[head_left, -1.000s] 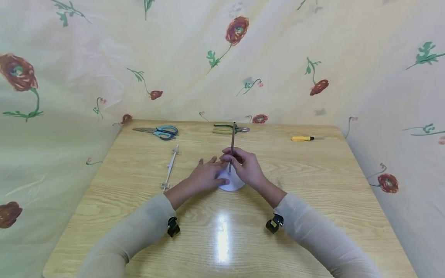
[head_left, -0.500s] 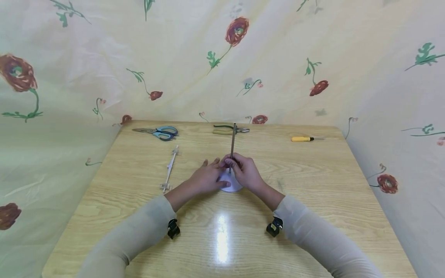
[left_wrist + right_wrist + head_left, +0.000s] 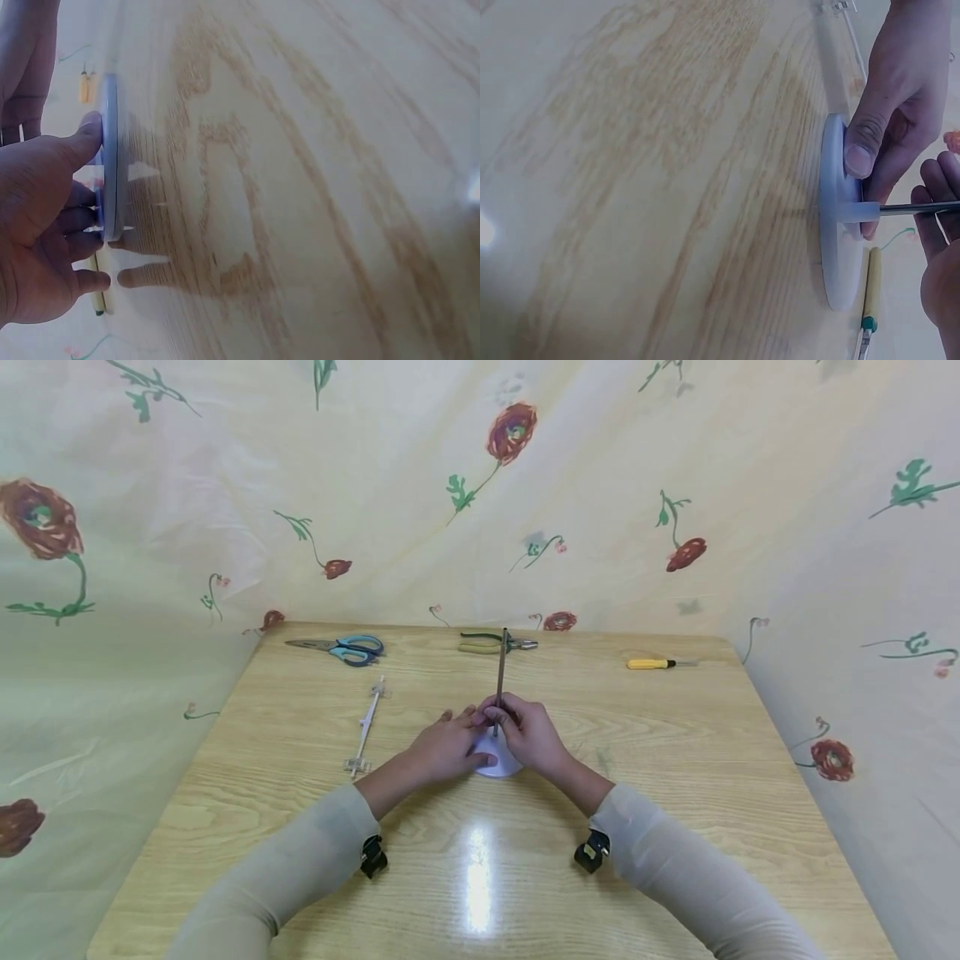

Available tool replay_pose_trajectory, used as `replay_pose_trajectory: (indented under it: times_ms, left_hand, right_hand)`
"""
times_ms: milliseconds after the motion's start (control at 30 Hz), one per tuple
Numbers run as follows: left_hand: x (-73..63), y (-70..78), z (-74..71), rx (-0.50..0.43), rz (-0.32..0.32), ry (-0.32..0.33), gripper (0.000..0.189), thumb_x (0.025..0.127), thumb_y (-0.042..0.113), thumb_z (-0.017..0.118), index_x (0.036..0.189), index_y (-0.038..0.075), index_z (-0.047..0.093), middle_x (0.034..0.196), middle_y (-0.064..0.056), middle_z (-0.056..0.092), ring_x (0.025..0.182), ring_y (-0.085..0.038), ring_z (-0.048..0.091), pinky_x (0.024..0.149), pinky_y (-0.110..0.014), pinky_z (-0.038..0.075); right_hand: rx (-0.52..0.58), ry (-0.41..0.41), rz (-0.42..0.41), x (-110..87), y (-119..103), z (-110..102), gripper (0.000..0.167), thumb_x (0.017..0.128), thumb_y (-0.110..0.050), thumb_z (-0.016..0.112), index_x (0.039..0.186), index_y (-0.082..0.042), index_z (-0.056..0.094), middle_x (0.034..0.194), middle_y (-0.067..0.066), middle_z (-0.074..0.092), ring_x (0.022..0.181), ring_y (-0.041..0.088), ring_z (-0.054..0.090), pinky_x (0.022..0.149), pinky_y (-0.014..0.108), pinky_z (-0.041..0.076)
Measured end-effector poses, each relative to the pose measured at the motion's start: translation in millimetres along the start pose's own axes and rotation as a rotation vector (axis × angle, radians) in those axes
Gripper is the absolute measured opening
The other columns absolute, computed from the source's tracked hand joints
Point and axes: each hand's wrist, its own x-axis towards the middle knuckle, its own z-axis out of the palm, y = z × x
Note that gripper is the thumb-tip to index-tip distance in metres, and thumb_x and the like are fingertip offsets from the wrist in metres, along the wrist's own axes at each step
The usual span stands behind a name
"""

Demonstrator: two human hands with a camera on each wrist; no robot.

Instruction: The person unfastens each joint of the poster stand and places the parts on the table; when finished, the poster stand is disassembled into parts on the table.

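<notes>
A white round base [image 3: 501, 766] lies flat on the wooden table, with a short white collar [image 3: 859, 212] rising from its middle. Out of that collar stands a thin dark metal rod [image 3: 501, 668], nearly upright. My right hand [image 3: 534, 735] pinches the rod low down, close over the base. With its fingers spread, my left hand [image 3: 442, 749] rests on the left part of the base; its thumb [image 3: 90, 131] lies on the disc's upper face. The fingers of both hands meet in the head view and partly hide the collar there.
Left of the hands lies a slim white bar [image 3: 365, 722] with clear end pieces. Along the far edge of the table [image 3: 675, 793] are blue-handled scissors [image 3: 356, 650], green-handled pliers [image 3: 480, 646] and a yellow screwdriver [image 3: 649, 664]. Flower-patterned cloth hangs behind and at both sides.
My right hand has slid a little way down the rod, nearer the base. The left hand keeps its place on the base, and the rod still stands in the collar.
</notes>
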Motion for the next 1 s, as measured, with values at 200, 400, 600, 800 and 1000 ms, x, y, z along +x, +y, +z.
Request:
replay_pose_trajectory:
  times_ms: [200,400,600,800,1000]
  left_hand:
    - [1.7,-4.7,7.2,-0.004,0.011,0.019,0.091,0.109,0.061,0.062,0.177,0.015,0.024,0.185,-0.006,0.019,0.169,-0.042,0.027,0.136,-0.067,0.024]
    - [-6.6,15.1,-7.4,0.093,-0.010,-0.010,0.086,0.111,0.052,0.063,0.175,0.008,0.027,0.183,-0.010,0.021,0.170,-0.039,0.025,0.138,-0.058,0.027]
    - [-9.3,14.0,-3.5,0.058,0.035,0.036,0.083,0.112,0.049,0.062,0.173,0.004,0.030,0.182,-0.022,0.022,0.168,-0.043,0.030,0.132,-0.058,0.039]
    - [-8.7,9.2,-1.6,0.048,0.051,0.067,0.081,0.109,0.051,0.067,0.170,0.004,0.039,0.180,-0.021,0.028,0.167,-0.040,0.033,0.130,-0.054,0.043]
    - [-5.0,6.4,1.6,0.016,0.043,0.066,0.082,0.110,0.050,0.067,0.170,0.005,0.036,0.181,-0.017,0.027,0.168,-0.040,0.032,0.130,-0.055,0.042]
  right_hand:
    - [0.034,0.009,0.018,-0.3,3,3,0.020,0.114,-0.004,0.056,0.118,0.004,0.074,0.109,0.018,0.084,0.109,0.036,0.082,0.100,0.038,0.066]
    - [0.021,0.025,0.000,1.1,2,4,0.018,0.112,0.003,0.057,0.114,0.007,0.074,0.107,0.021,0.083,0.106,0.039,0.082,0.098,0.039,0.067]
    - [-0.011,0.031,0.005,1.2,1,3,0.018,0.110,0.006,0.058,0.112,0.006,0.076,0.106,0.021,0.083,0.108,0.039,0.082,0.098,0.040,0.067]
    - [-0.001,0.046,0.006,1.4,1,4,0.017,0.110,0.005,0.060,0.110,0.006,0.076,0.107,0.021,0.083,0.107,0.039,0.081,0.096,0.040,0.067]
    - [0.031,0.099,0.019,1.1,1,7,0.015,0.108,0.008,0.062,0.108,0.009,0.077,0.107,0.025,0.082,0.102,0.042,0.082,0.092,0.033,0.068]
